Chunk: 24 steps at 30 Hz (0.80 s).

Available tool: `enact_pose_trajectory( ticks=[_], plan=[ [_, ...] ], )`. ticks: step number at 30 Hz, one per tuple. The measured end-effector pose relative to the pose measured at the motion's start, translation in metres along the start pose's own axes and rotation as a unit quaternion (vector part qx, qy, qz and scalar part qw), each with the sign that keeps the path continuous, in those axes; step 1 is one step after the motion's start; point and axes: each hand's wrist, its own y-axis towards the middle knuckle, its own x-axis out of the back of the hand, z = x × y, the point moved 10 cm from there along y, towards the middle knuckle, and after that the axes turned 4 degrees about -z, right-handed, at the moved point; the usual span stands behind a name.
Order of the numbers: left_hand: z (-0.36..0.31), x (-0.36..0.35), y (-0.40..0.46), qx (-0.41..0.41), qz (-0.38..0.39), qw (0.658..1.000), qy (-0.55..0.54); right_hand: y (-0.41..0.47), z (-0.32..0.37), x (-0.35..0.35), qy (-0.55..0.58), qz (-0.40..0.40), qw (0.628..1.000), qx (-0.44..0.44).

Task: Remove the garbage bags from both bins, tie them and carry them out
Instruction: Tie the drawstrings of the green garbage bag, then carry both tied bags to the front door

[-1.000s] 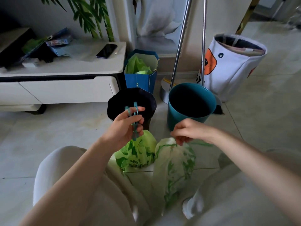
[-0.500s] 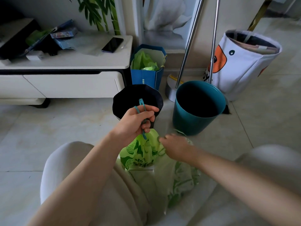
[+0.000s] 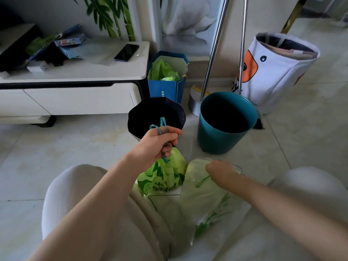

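Observation:
My left hand (image 3: pixel 157 144) is closed on the teal drawstring (image 3: pixel 162 125) of a bright green printed garbage bag (image 3: pixel 162 176), which hangs bunched just above the floor between my knees. To its right lies a paler green bag (image 3: pixel 203 196), slack and spread on the floor. My right hand (image 3: pixel 219 171) rests on that bag's top edge, fingers curled into the plastic. Behind stand two bins with no bags in them: a dark navy bin (image 3: pixel 146 113) and a teal bin (image 3: pixel 224 142).
A white low cabinet (image 3: pixel 75 95) with a phone (image 3: pixel 126 52) stands at the left. A blue paper bag (image 3: pixel 167 87) with green plastic sits by the wall. Two metal poles (image 3: pixel 213 53) and a white fabric basket (image 3: pixel 273 72) stand behind the teal bin.
My right hand dropped from near the teal bin's rim down onto the pale bag, which slumped flatter. My left hand kept its hold on the drawstring.

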Motion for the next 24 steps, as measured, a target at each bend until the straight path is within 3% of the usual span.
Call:
enact_pose_trajectory(
  ticks=[4, 7, 11, 17, 21, 24],
  plan=[
    [0.001, -0.003, 0.001, 0.003, -0.005, 1.0, 0.015, -0.003, -0.012, 0.007, 0.076, -0.027, 0.997, -0.018],
    [0.003, -0.006, 0.002, 0.02, -0.016, 0.998, 0.064, -0.009, -0.024, 0.019, 0.201, -0.038, 0.978, -0.032],
    [0.004, -0.001, 0.005, 0.025, -0.056, 0.949, 0.308, -0.032, -0.046, 0.045, 0.447, -0.041, 0.888, -0.097],
    [-0.038, -0.042, -0.005, -0.082, -0.067, 0.842, 0.529, -0.061, -0.081, 0.078, 0.641, -0.084, 0.747, -0.157],
    [-0.068, -0.093, -0.01, -0.133, -0.031, 0.854, 0.503, -0.085, -0.106, 0.101, 0.661, -0.104, 0.728, -0.151],
    [-0.082, -0.133, -0.01, -0.151, 0.017, 0.886, 0.438, -0.11, -0.128, 0.126, 0.602, -0.123, 0.776, -0.146]
  ],
)
